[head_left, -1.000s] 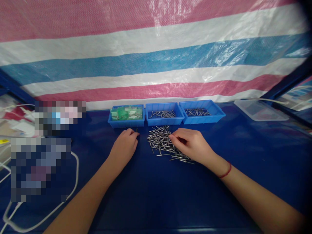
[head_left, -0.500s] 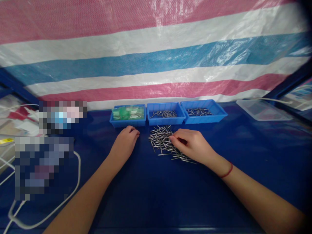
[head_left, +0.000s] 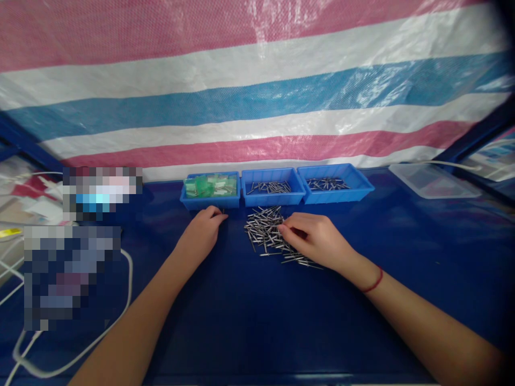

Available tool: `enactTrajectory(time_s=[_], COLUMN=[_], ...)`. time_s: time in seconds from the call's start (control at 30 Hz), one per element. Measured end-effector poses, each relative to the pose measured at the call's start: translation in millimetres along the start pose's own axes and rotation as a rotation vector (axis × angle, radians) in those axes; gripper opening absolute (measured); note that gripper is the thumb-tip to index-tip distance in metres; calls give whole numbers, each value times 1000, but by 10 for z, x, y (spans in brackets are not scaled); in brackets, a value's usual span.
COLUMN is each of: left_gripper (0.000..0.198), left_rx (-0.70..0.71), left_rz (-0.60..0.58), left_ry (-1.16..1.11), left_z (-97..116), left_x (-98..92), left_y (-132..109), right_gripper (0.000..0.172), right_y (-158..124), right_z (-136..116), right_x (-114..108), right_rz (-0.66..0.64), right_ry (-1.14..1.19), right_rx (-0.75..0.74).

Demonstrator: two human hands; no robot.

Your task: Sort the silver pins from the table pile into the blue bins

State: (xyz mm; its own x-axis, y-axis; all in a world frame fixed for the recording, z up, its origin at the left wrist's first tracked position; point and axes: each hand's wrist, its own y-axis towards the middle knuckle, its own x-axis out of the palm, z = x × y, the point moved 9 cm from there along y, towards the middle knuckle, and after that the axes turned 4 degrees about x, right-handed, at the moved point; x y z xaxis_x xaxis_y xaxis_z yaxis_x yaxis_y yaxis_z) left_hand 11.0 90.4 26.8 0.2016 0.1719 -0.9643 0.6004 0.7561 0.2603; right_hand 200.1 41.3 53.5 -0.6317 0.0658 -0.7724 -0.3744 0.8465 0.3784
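A loose pile of silver blind rivets (head_left: 263, 230) lies on the dark blue table. At the pile's right side is my right hand (head_left: 316, 236), thumb and forefinger pinched among the rivets; a rivet seems to be between the tips, partly lost in the heap. My left hand (head_left: 203, 228) rests just in front of the left blue bin (head_left: 211, 202), its fingers curled and closed. A small dark bit shows at its fingertips, too small to name. That bin holds green and clear packets (head_left: 211, 185).
The middle bin (head_left: 273, 199) and right bin (head_left: 340, 195) contain more rivets. A clear plastic lid (head_left: 434, 181) lies at the back right. A white cable (head_left: 129, 279) loops over the left side, near blurred items. A striped sheet (head_left: 257, 102) hangs behind.
My left hand has drawn slightly left, and its thumb and finger have shifted, with a small dark bit now showing at the tips. My right hand stays pinched at the pile.
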Motion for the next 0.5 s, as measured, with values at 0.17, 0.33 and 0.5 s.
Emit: enactTrajectory(time_s=[0.17,0.33,0.5], left_gripper=[22,20,20], left_rx=[21,33,-13], left_rz=[-28,-58,-17], left_ry=[-8,-34,-161], left_z=[-18,7,165], left_x=[-31,-48,-132], left_y=[33,44,58], right_gripper=[34,35,28], right_y=[-10,-9,-8], right_z=[18,-15,-100], right_x=[14,10,-4], right_rz=[-11,-6,17], right_ry=[1,-1,39], right_rx=[2,-19,-23])
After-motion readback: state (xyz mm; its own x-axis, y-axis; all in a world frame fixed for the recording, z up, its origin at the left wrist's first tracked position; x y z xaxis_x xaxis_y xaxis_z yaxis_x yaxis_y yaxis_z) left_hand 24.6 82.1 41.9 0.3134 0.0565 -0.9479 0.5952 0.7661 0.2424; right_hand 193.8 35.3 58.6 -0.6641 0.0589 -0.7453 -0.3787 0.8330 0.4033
